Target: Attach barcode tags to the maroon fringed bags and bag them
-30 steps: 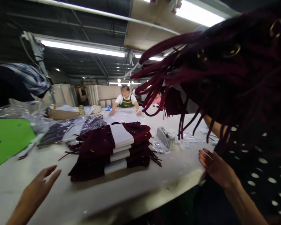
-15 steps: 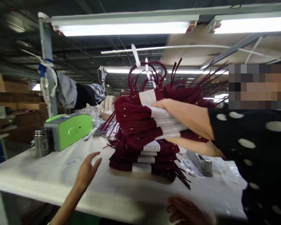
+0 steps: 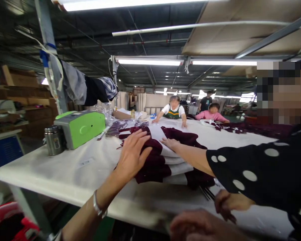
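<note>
A stack of folded maroon garments (image 3: 153,159) with white paper bands (image 3: 179,168) lies on the white table. My left hand (image 3: 134,154) is at the stack's near left side, fingers stretched out and thumb apart; whether it presses on the cloth I cannot tell. Low in front of the table edge, my right hand (image 3: 198,224) is blurred, and its fingers do not show clearly. A co-worker in a black sleeve with white dots (image 3: 251,167) has one hand (image 3: 172,144) on the top band. That person's other hand (image 3: 230,202) is right of the stack, near dark cords.
On the left stand a green and grey machine (image 3: 82,129) and a steel flask (image 3: 53,140). Plastic-wrapped packs (image 3: 126,125) lie behind the stack. Other people are at the table's far side (image 3: 174,112), near more maroon pieces (image 3: 256,129). Clothes hang from a post (image 3: 48,50).
The maroon stack, held higher by the co-worker before, is now lower on the table, its cord loops no longer upright. My left hand has moved right and up to it.
</note>
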The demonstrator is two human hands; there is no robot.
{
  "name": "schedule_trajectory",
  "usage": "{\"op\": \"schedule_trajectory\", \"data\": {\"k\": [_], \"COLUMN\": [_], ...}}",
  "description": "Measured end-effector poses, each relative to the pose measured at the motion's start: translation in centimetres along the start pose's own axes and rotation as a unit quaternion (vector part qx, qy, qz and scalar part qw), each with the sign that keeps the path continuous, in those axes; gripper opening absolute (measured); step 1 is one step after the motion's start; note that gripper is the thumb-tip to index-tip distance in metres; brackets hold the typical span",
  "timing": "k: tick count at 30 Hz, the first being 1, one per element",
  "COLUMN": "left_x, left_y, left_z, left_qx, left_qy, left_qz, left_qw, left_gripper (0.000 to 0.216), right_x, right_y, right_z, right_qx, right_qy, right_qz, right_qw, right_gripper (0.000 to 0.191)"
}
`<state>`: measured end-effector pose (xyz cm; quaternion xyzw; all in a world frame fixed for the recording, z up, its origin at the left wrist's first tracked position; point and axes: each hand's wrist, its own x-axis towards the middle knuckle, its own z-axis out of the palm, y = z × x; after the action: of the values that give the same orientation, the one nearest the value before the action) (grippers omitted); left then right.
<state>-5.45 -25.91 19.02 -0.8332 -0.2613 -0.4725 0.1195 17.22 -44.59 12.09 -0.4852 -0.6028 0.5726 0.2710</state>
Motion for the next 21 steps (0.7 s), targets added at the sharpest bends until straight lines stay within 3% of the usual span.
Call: {"op": "schedule_trajectory", "data": {"k": [3, 5, 8, 10, 12, 14, 17, 19, 21], "left_x": [5.9, 7.6, 6.5, 4.1, 1.5, -0.8, -3.4, -4.9, -6.4], "left_y": [-0.3, -1.4, -2.8, -3.3, -3.6, -3.9, -4.1, -4.0, -3.9], "left_z": [3.3, 5.6, 7.9, 8.5, 8.6, 8.6, 8.6, 8.8, 9.1], "left_qx": [0.042, 0.069, 0.079, 0.073, 0.066, 0.056, 0.035, 0.041, 0.066], "left_qy": [-0.075, -0.193, -0.357, -0.36, -0.319, -0.297, -0.281, -0.269, -0.248], "left_qz": [0.042, 0.041, 0.047, 0.063, 0.073, 0.065, 0.049, 0.046, 0.06], "left_qw": [0.995, 0.978, 0.93, 0.928, 0.943, 0.951, 0.958, 0.961, 0.965], "left_gripper": [0.031, 0.035, 0.047, 0.051, 0.055, 0.058, 0.07, 0.09, 0.108], "right_x": [1.9, 4.2, 8.4, 11.3, 13.9, 15.8, 17.0, 16.6, 15.6], "right_y": [-6.0, -9.6, -13.8, -15.7, -16.6, -15.9, -11.9, -7.9, -3.6], "right_z": [-0.5, -1.7, -5.5, -9.1, -13.2, -17.1, -21.3, -22.7, -22.9], "right_qx": [-0.022, -0.104, -0.26, -0.336, -0.398, -0.467, -0.545, -0.542, -0.529], "right_qy": [0.052, 0.142, 0.288, 0.347, 0.367, 0.356, 0.34, 0.364, 0.38], "right_qz": [-0.101, -0.165, -0.23, -0.227, -0.186, -0.145, -0.044, 0.05, 0.095], "right_qw": [0.993, 0.97, 0.893, 0.845, 0.82, 0.796, 0.766, 0.756, 0.753], "right_gripper": [0.04, 0.038, 0.035, 0.036, 0.039, 0.043, 0.045, 0.045, 0.048]}}
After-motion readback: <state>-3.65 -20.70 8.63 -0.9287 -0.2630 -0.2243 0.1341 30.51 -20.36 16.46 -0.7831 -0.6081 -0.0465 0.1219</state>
